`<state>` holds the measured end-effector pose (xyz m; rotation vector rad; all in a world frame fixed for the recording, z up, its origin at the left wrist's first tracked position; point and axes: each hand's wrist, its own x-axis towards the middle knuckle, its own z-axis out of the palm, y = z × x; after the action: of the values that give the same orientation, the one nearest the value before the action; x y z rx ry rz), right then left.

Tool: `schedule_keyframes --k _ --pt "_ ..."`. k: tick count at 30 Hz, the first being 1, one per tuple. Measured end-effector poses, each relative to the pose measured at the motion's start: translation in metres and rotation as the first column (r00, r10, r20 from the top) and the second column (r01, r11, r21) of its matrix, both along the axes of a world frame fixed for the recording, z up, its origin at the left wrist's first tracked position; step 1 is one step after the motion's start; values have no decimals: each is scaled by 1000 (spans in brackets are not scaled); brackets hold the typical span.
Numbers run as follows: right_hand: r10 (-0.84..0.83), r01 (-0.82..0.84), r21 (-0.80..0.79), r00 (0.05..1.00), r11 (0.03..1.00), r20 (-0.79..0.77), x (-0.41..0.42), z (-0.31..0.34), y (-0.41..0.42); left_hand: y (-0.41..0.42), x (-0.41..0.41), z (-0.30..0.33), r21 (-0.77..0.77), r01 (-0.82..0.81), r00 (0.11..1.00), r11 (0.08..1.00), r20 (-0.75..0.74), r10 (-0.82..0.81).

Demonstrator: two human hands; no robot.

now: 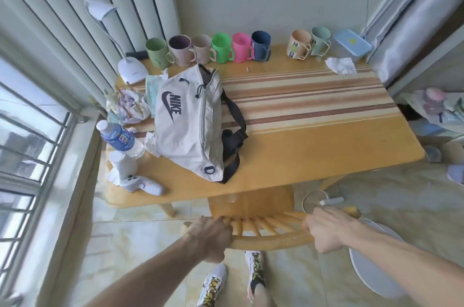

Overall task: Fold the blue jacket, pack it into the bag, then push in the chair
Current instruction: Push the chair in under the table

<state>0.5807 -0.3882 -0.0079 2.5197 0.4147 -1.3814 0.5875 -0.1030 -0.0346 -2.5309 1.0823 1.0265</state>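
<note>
A white bag (190, 126) with dark lettering and a black strap lies bulging on the left half of the wooden table (313, 148), its zip line running down its right side. No blue jacket shows anywhere. A wooden chair (266, 229) with a spindle back stands at the table's near edge, its seat partly under the tabletop. My left hand (213, 237) grips the left end of the chair's top rail. My right hand (326, 230) grips the right end of the same rail.
Several coloured mugs (221, 48) line the table's far edge beside a lidded box (351, 43). A desk lamp (131, 70), water bottle (120, 139), tissues and a white controller (140, 185) crowd the left side. A round white object (376, 264) sits on the floor to the right.
</note>
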Motion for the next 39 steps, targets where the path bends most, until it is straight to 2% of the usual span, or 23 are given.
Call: schedule_keyframes --k 10,16,22,25,28,31,33,35,39 --pt "50 -48 89 999 995 -15 88 -41 -58 -54 64 -17 72 -110 994 991 -1 111" --pt "65 -63 140 998 988 -7 101 -52 -64 -57 73 -36 87 -148 989 985 -1 148" --pt "85 -79 116 995 990 -43 103 -48 -65 -56 73 -39 58 -199 980 978 -10 199" --pt "97 -103 113 994 988 55 98 -43 -64 -58 72 -36 64 -245 969 967 -21 247" --pt "4 -48 197 976 979 218 83 -39 -65 -60 69 -30 17 -321 947 947 5 321" --pt "-124 -68 378 878 923 462 48 -47 -63 -63 49 -23 -228 -404 898 886 87 432" --pt "-209 -124 492 797 862 567 19 -55 -52 -70 27 -22 -382 -423 869 822 86 487" --pt "-231 -182 531 752 828 617 2 -65 -40 -79 9 -28 -448 -383 867 808 128 482" --pt "-257 -128 502 735 855 627 2 -82 -28 -90 -1 -44 -496 -262 821 828 337 461"
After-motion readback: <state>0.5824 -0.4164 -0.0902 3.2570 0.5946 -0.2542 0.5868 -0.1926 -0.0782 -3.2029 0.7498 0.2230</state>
